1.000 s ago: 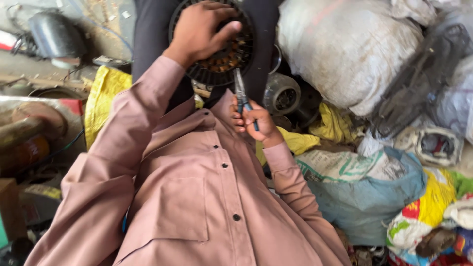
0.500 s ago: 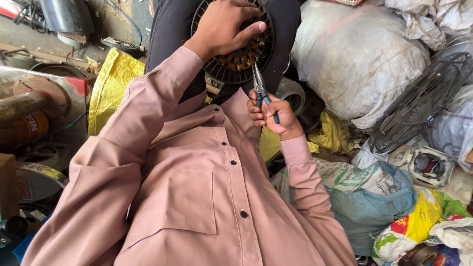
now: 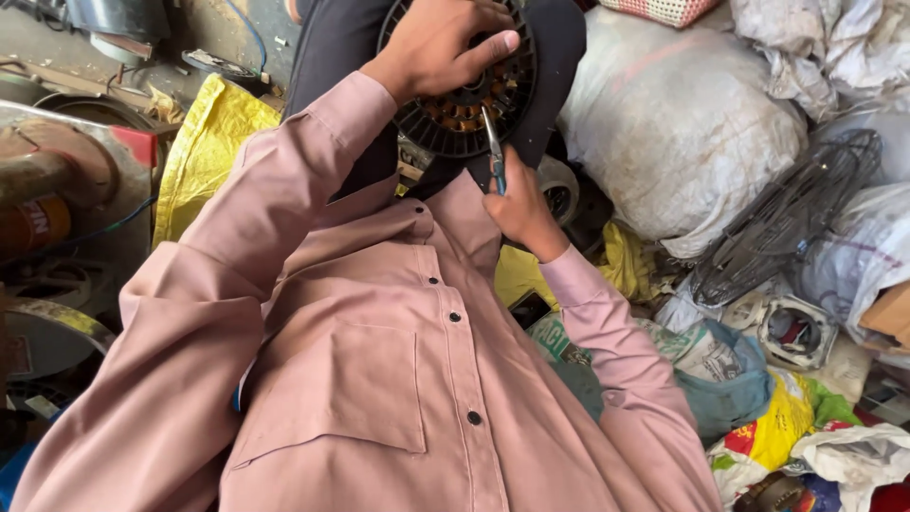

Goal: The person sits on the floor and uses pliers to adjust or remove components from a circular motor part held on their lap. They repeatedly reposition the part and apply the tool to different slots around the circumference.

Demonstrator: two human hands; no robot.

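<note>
The motor [image 3: 460, 90] is gripped by the left hand [image 3: 441, 43]; pliers [image 3: 494, 152], clenched in the right hand [image 3: 521, 209], could slip and nick the copper windings.

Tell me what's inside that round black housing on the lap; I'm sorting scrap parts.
Inside the round black housing, copper-coloured windings show through the open centre. The left hand covers the upper part, hiding what lies there. The right hand points blue-handled pliers at the windings.

- Soft, even daylight; no hard shadows and no glare.
- White sacks [image 3: 706, 123] at upper right are the brightest area, near overexposed.
- Pink shirt [image 3: 379, 379] in sharp focus; slight softness and wide-angle stretch at the frame edges.
</note>
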